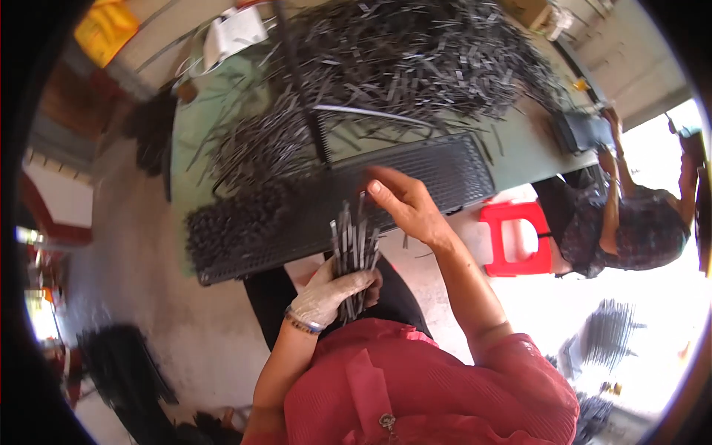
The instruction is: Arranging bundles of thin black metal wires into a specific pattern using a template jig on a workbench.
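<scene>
My left hand (326, 294), in a pale glove with a bracelet at the wrist, is closed round a bundle of thin dark strips (354, 248) held upright in front of my body. Just above and right of the bundle is my bare right hand (411, 210), its thumb raised apart from the fingers; the fingers are blurred, and nothing shows in them. Behind both hands lies a long black perforated tray (437, 172) along the table's near edge. Its left part carries dense rows of small dark pieces (237, 226).
A big heap of loose dark strips (415, 63) covers much of the green table (194, 141). A dark toothed bar (300, 81) rises behind the tray. To the right are a red stool (517, 239) and another person (638, 222). Dark bundles (122, 371) lie at lower left.
</scene>
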Motion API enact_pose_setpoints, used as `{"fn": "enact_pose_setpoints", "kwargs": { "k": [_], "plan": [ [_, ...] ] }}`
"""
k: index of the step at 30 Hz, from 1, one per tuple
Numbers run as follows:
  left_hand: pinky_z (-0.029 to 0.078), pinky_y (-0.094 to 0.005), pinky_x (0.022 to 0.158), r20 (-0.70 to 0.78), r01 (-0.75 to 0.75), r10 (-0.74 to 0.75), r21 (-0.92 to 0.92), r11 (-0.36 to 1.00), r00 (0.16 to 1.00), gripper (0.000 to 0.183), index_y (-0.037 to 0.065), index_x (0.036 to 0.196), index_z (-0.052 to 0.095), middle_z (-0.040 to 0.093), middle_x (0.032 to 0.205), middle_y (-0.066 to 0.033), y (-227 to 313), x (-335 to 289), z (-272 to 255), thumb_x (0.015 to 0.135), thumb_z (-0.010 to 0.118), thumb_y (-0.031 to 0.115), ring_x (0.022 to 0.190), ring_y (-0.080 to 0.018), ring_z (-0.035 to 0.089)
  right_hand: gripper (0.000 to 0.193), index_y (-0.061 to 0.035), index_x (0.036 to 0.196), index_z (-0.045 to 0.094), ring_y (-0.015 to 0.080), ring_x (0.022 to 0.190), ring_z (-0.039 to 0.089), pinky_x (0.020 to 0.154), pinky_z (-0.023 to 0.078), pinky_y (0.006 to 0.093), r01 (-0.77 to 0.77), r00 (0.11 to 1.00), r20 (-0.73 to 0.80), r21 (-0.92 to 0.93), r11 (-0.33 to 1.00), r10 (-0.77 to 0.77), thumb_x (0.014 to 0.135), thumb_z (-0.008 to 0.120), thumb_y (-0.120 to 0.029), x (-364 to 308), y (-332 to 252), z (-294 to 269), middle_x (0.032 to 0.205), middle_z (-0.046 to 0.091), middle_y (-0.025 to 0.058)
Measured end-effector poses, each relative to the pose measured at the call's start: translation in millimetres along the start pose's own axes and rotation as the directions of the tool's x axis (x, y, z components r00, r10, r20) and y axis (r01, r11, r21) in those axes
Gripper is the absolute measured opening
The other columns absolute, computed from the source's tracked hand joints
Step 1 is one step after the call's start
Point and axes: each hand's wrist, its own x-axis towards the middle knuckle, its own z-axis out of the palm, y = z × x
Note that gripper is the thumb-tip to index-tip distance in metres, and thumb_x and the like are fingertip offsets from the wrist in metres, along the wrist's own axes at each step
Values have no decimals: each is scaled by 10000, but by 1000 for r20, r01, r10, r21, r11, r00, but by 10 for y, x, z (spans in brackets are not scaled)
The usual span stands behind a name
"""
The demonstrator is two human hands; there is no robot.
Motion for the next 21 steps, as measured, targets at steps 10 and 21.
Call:
{"fn": "enact_pose_setpoints", "kwargs": {
  "k": [10,21],
  "plan": [
    [541,-328,573,-93,54,-50,44,998,994,421,-12,1186,533,646,825,-88,-129,109,147,832,674,166,636,-191,630,509,71,863,655,181,548,565,660,442,286,550,804,-370,166,819,-465,972,514,-406,-843,-161,-968,558,579,76],
    [540,-314,513,-214,96,-79,72,993,974,351,8,1170,550,654,817,-73,-167,349,191,862,625,157,607,-176,634,285,38,917,656,78,595,546,590,458,232,264,691,-719,156,952,-74,998,495,-183,-796,404,-878,640,574,17]
  ]
}}
